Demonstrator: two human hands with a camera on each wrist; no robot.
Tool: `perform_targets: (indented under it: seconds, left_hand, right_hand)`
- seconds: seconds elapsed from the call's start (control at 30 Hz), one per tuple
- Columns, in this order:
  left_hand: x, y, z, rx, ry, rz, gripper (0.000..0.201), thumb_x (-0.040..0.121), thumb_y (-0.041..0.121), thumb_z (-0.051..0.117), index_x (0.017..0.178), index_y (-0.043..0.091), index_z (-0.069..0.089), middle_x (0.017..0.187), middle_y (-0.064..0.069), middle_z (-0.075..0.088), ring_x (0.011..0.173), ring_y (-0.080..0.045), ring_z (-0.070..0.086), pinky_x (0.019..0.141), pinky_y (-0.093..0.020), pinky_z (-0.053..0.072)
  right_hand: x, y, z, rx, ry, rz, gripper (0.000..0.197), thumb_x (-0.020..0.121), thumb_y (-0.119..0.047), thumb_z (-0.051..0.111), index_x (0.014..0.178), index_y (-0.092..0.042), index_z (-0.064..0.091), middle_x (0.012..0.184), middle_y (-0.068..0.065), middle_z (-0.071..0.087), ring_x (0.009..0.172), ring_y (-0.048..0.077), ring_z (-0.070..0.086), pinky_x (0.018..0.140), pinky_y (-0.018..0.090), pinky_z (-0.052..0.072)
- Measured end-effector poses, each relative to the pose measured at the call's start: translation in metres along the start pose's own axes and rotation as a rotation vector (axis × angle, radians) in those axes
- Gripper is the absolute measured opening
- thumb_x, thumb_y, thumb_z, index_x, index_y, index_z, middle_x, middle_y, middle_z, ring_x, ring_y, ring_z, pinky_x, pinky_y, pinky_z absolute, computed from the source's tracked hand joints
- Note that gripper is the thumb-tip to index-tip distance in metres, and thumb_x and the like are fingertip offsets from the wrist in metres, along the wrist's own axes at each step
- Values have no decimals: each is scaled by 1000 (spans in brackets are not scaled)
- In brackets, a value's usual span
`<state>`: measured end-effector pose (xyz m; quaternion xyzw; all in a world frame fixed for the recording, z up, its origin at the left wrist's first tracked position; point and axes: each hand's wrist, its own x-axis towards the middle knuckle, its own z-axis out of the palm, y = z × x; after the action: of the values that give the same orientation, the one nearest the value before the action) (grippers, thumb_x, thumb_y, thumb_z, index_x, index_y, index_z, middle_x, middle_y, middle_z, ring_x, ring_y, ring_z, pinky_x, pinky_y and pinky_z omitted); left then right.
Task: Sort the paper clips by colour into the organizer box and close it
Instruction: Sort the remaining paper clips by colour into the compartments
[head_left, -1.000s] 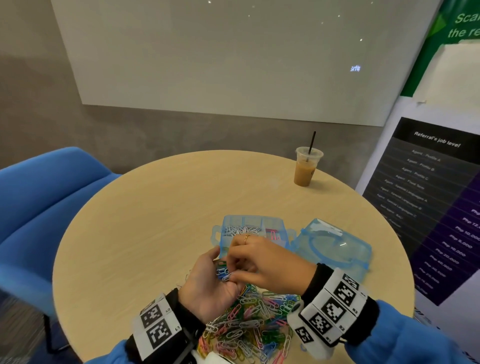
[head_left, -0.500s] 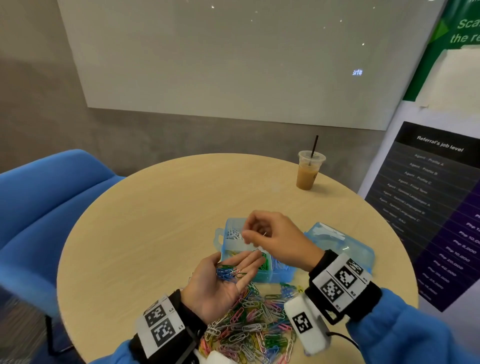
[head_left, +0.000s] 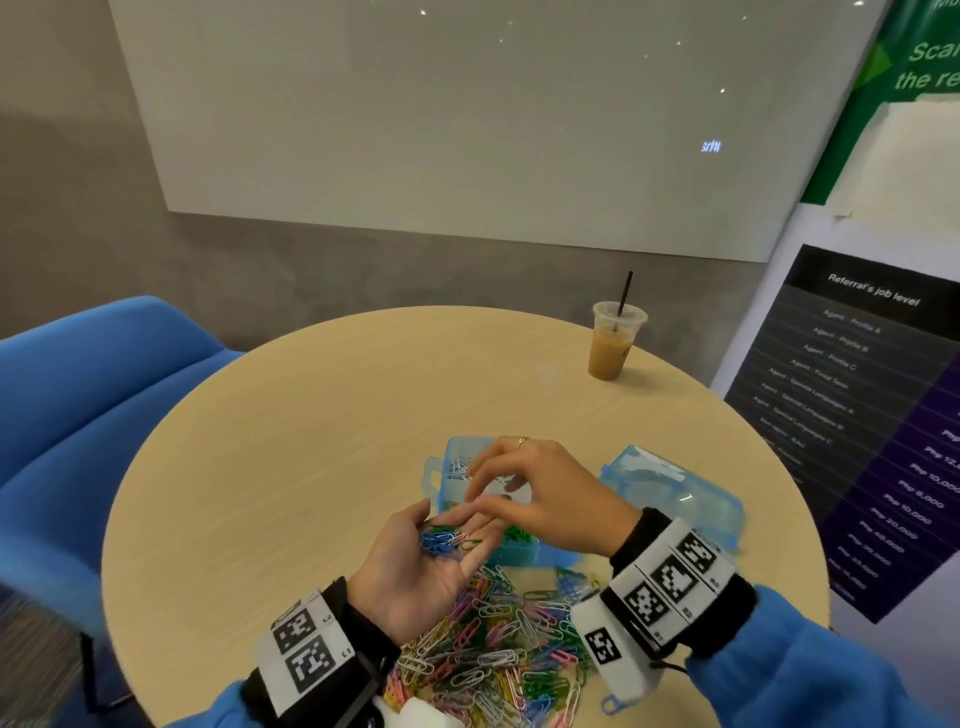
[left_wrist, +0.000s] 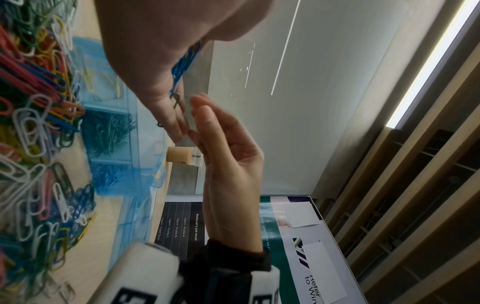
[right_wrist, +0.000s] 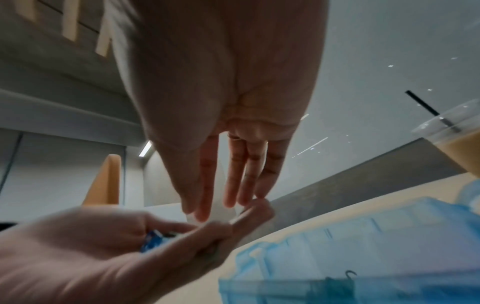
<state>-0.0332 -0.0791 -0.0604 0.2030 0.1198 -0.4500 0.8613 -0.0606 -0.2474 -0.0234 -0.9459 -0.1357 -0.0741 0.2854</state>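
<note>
Centrally, round table carries the open blue organizer box, lid laid out to its right, and a mixed pile of paper clips nearer the person. Left hand palm-up above pile, fingers loosely extended, cupping blue clips. Right hand hovers over the box, fingers straight, angled down toward left palm, holding nothing visible.
</note>
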Motion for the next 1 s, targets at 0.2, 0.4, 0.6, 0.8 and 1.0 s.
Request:
perform_targets:
  seconds: [0.2, 0.4, 0.6, 0.8, 1.0]
  left_hand:
    - [0, -2, 0, 29, -10, -18, 49, 106, 34, 28, 93, -5, 54, 100, -30, 65, 113, -39, 59, 79, -58, 50]
    - [1, -5, -2, -19, -17, -40, 53, 104, 36, 31, 131, -7, 45, 129, -11, 47, 130, -23, 48, 83, -58, 48]
    - [-2, -9, 1, 170, 26, -57, 67, 105, 42, 23, 119, -15, 57, 121, -29, 63, 109, -42, 62, 78, -57, 50]
    - [-5, -8, 3, 198, 25, -55, 73, 103, 50, 26, 123, -13, 55, 122, -29, 62, 117, -41, 59, 105, -48, 42]
    - [-7, -11, 5, 156, -47, -80, 71, 101, 52, 29, 135, -9, 46, 130, -31, 55, 119, -40, 56, 87, -60, 47]
  right_hand:
    - [-10, -5, 10, 4, -86, -65, 8, 85, -22, 71, 85, -17, 77, 104, -5, 58, 94, 4, 56, 82, 29, 49]
    - [-9, -8, 9, -3, -137, -63, 9, 92, -22, 63, 89, -15, 65, 100, 0, 54, 92, 12, 53, 81, 27, 46]
    - [-2, 10, -7, 61, 314, 117, 10, 93, -15, 60, 84, -11, 60, 76, 2, 64, 70, 14, 56, 62, 22, 43]
    - [-7, 19, -9, -85, 106, 69, 9, 91, -27, 64, 97, -23, 69, 97, -7, 62, 92, 5, 54, 79, 16, 36]
    - [-11, -5, 3, 35, -95, -67, 9, 88, -26, 70, 94, -24, 75, 105, -5, 59, 101, 5, 54, 89, 26, 44]
